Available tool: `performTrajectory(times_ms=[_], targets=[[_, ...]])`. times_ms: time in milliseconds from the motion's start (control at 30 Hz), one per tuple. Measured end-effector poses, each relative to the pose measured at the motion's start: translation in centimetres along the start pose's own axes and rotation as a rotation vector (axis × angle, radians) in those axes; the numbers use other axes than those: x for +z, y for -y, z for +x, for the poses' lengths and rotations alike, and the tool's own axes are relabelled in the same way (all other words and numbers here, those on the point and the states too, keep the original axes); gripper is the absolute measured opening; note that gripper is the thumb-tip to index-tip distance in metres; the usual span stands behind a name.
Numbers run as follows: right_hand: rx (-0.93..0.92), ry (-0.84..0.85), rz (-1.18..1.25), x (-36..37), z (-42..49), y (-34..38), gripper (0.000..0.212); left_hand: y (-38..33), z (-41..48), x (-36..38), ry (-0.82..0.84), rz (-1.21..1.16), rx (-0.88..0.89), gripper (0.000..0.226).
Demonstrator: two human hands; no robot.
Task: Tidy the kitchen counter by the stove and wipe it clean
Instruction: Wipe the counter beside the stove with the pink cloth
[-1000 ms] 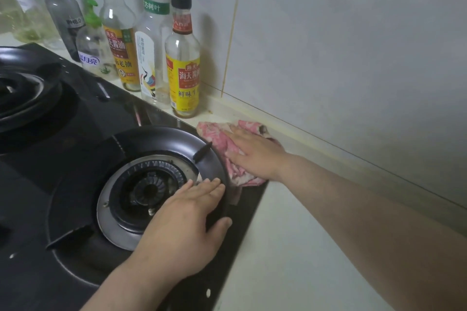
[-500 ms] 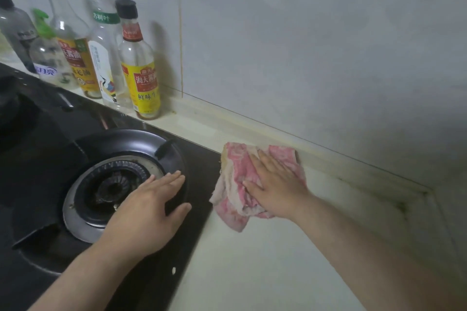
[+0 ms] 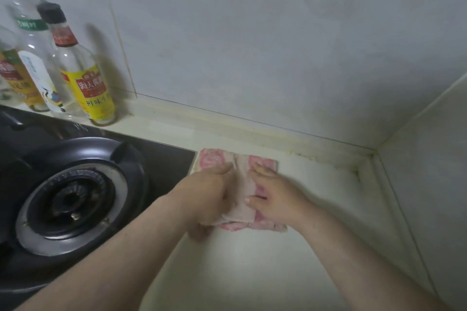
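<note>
Gripping with the left hand [image 3: 207, 195], fingers curled round a bunched fold at the near-left of the pink cloth [image 3: 214, 160]. Pressing down with the right hand [image 3: 276, 199], fingers straight and spread, palm flat on the cloth's right half, clasping nothing. Both hands on the cloth, close together across a pale creased strip down the middle.

Lying folded on the cream counter [image 3: 252, 272], just beside the right edge of the black stove [image 3: 164, 159] and a little short of the back ledge [image 3: 227, 129]. Looks like regathering or refolding in the middle of a wipe, though that's a guess.

Soft and limp by the look of it: creasing wherever pinched, rumpled along the near edge. Light, quite possibly damp, so likely to cling and drag across the counter rather than glide. Nothing to break here. Best taken in a bunch, through several layers at a folded edge. Not by one thin corner; too easy to unfurl the lot. For the wiping itself, better spread out under a flat palm and pressed through the middle.

Farther out: the burner [image 3: 70, 199] inside its black ring, left of the hands and apart from the cloth. Behind it, against the wall [image 3: 252, 45], a yellow-labelled bottle [image 3: 88, 83] with others beside it, all blurred. Over to the right, dark grime [image 3: 353, 170] in the corner seam, not yet reached. Probably a job for a folded edge pushed in with the fingertips.
</note>
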State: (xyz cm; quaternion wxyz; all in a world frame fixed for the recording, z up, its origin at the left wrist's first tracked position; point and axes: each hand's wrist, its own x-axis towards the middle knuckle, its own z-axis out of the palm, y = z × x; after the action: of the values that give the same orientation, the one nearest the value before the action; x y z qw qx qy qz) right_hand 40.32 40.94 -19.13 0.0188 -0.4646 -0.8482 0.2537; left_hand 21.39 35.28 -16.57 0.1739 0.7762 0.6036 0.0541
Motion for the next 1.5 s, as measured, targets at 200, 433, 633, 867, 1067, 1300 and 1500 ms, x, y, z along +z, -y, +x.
performTrajectory(times_ms=[200,433,633,867,1067,1300,1500], targets=[[0.008,0.024,-0.108,-0.3,1.3,1.2,0.089,3.0,1.2,-0.3,0.164,0.079,-0.054,0.087],[0.087,0.036,0.069,-0.4,1.3,2.0,0.099,5.1,0.3,-1.5,0.168,-0.142,-0.059,0.095],[0.093,0.022,0.064,0.2,0.7,2.3,0.096,4.8,-0.2,-0.8,0.167,-0.147,-0.028,0.094],[0.103,0.037,0.060,1.3,-1.0,2.7,0.095,4.0,-2.0,-0.7,0.216,-0.112,-0.019,0.093],[0.101,0.039,0.067,2.5,-3.1,3.5,0.096,3.4,-3.7,-0.6,0.255,-0.070,-0.022,0.094],[0.104,0.041,0.050,3.6,-5.4,4.9,0.096,2.5,-6.3,-0.1,0.280,-0.028,-0.030,0.095],[0.098,0.053,0.048,4.7,-8.0,6.1,0.096,2.0,-9.5,1.0,0.259,-0.062,-0.023,0.095]])
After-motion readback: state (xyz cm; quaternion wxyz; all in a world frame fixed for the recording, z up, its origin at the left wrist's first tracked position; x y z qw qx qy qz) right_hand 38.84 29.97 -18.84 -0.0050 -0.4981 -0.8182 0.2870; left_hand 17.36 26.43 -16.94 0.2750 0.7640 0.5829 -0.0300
